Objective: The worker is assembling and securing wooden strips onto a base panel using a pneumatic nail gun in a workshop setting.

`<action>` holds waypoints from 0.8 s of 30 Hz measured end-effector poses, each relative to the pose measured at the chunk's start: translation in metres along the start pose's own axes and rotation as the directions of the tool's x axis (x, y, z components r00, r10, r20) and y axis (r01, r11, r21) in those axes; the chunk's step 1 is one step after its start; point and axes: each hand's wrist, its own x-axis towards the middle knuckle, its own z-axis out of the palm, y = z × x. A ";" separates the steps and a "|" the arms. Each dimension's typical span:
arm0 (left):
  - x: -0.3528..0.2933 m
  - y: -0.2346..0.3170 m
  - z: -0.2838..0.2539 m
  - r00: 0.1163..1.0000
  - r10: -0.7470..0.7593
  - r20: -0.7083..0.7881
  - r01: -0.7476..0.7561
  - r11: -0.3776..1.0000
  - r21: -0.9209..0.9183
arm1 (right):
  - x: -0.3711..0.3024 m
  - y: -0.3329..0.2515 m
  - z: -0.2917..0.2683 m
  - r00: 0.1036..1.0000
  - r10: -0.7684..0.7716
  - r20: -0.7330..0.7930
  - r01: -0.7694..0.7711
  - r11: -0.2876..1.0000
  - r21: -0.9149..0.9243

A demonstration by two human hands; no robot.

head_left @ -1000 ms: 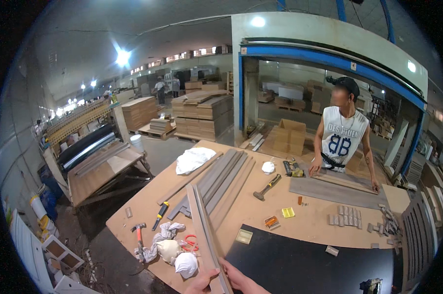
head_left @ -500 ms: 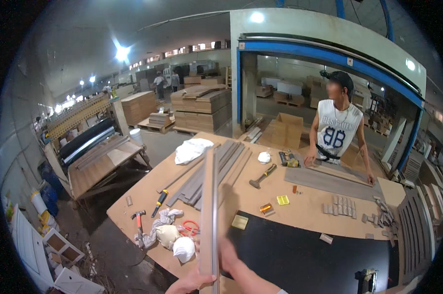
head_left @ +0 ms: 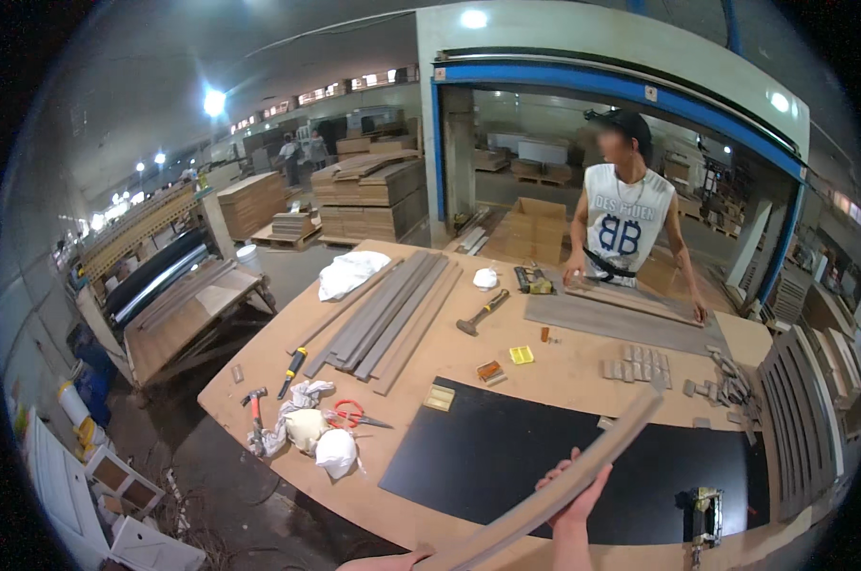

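A long wood-grain strip (head_left: 568, 476) slants over the table from the lower edge toward the right, its far end raised above the black panel (head_left: 506, 447). My right hand (head_left: 583, 490) is closed round its middle from beneath, fingertips showing along the left side. At the near end is my left hand (head_left: 387, 563), mostly cut off by the lower edge; it grips the strip there, with its fingers largely hidden. Several similar strips (head_left: 387, 314) lie bundled on the brown-covered table (head_left: 449, 347). Near the panel's left corner sits a small yellowish tray (head_left: 439, 398).
On the left lie a claw hammer (head_left: 256, 419), red-handled scissors (head_left: 349, 414), a yellow-black screwdriver (head_left: 294, 371) and white bags (head_left: 335, 452). Another hammer (head_left: 483, 314) rests mid-table. Across the table a co-worker (head_left: 628, 219) handles a board (head_left: 621, 324). A stapler-like tool (head_left: 704, 519) stands at right.
The strip has swung from upright before me to a slant toward the right. My right hand moved right with it; my left hand dropped to the lower edge. The view shifted slightly.
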 end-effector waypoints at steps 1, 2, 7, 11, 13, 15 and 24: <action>0.014 -0.006 0.006 1.000 0.010 0.014 -0.011 0.998 0.063 | -0.008 -0.009 -0.014 0.999 -0.025 -0.045 0.026 0.999 0.022; 0.024 0.006 0.008 0.997 0.033 0.075 -0.040 0.995 0.087 | -0.016 -0.022 -0.030 0.991 -0.077 -0.107 0.080 0.996 0.025; 0.073 0.029 0.027 0.993 0.070 0.094 -0.101 0.922 0.373 | -0.050 -0.058 -0.080 0.910 -0.283 -0.302 0.292 0.956 -0.016; 0.112 0.025 0.038 0.966 0.201 -0.163 -0.013 0.668 0.744 | -0.057 -0.064 -0.106 0.778 -0.419 -0.469 0.432 0.898 -0.086; 0.122 0.032 0.021 0.979 0.176 -0.103 -0.044 0.676 0.735 | -0.059 -0.062 -0.106 0.752 -0.441 -0.489 0.465 0.882 -0.080; 0.131 0.040 0.002 0.988 0.152 -0.038 -0.078 0.686 0.724 | -0.061 -0.060 -0.122 0.732 -0.399 -0.552 0.448 0.892 -0.052; 0.183 0.035 -0.065 0.989 0.129 0.076 -0.144 0.673 0.726 | -0.058 -0.045 -0.161 0.804 -0.107 -0.585 -0.197 0.880 -0.432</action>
